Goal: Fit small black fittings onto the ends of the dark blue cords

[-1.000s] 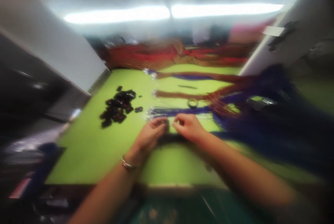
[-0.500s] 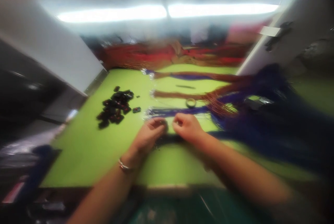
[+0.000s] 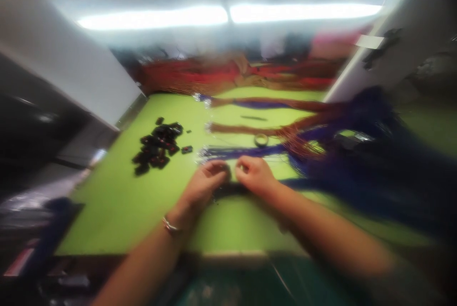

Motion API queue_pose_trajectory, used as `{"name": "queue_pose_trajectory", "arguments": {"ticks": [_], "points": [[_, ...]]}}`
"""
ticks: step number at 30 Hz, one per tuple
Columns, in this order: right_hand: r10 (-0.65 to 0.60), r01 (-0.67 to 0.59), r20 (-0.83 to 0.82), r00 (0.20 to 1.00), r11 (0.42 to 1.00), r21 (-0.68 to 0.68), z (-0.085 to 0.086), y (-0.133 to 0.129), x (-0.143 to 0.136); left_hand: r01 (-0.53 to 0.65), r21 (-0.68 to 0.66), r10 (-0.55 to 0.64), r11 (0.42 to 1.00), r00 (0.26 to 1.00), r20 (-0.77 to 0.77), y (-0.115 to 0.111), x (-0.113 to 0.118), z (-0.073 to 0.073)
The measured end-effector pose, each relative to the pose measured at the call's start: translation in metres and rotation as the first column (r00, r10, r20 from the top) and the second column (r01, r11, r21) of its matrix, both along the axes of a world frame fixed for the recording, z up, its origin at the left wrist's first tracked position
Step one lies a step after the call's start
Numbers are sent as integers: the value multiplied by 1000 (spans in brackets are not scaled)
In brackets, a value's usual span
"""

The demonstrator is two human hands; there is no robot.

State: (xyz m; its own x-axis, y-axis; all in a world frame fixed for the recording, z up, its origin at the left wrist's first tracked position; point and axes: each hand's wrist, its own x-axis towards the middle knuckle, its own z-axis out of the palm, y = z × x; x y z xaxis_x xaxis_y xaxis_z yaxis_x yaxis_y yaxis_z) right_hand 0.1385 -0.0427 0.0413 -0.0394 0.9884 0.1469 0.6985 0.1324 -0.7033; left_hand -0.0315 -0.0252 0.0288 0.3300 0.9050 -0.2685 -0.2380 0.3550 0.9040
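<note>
My left hand [image 3: 209, 176], with a bracelet at the wrist, is closed in a pinch around a small black piece [image 3: 226, 172] whose outline is blurred. Close by on the right, my right hand [image 3: 256, 172] has thumb and forefinger curled together; whatever they hold is too small and smeared to make out. A dark blue wire bundle [image 3: 235, 189] lies below both hands. Just beyond them runs a purple-blue wire bundle [image 3: 246, 153] with shiny terminals [image 3: 204, 153] at its left end. To the left, small black plastic pieces [image 3: 157, 148] lie heaped on the green tabletop [image 3: 117, 211].
Brown wire bundles [image 3: 243, 129] lie farther back, with a tape roll [image 3: 261, 140] and a thin dark tool [image 3: 253, 118] near them. A large blue wire mass [image 3: 378, 153] covers the right side. Panels [image 3: 96, 68] flank the table; red wires [image 3: 200, 75] lie behind.
Both hands stay in nearly the same place, with only a slight shift of the right fingers. The wires and the black heap look unchanged.
</note>
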Motion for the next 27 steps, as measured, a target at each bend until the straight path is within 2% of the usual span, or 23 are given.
{"name": "queue_pose_trajectory", "arguments": {"ticks": [4, 7, 10, 13, 15, 18, 21, 24, 27], "points": [[19, -24, 69, 997, 997, 74, -4, -1, -1, -3, 68, 7, 998, 998, -61, 0, 0, -7], [36, -42, 83, 996, 996, 74, -7, -1, 0, 30, 105, -20, 994, 995, -99, 0, 1, -11], [50, -56, 85, 995, 996, 73, -10, -1, 0, 60, 110, -48, 992, 993, -110, 0, 1, -10], [106, -107, 28, 994, 992, 60, -4, 2, 5, 38, 85, -33, 996, 998, -60, 0, 3, -6], [131, -129, -39, 991, 990, 54, 5, 7, 12, 7, 49, -6, 999, 1000, -8, 0, 4, -2], [72, -69, -45, 996, 996, 64, 24, 23, 28, -23, 14, 23, 1000, 999, 30, -2, 5, 6], [40, -42, 118, 992, 999, 17, 45, 44, 45, -16, 76, 17, 997, 1000, -13, -6, 5, 17], [97, -75, 324, 941, 994, -81, 64, 67, 57, 79, 186, -69, 979, 996, -60, -10, 9, 29], [95, -77, 435, 895, 995, -59, 79, 86, 63, 143, 235, -133, 961, 989, -57, -12, 20, 38]]}}
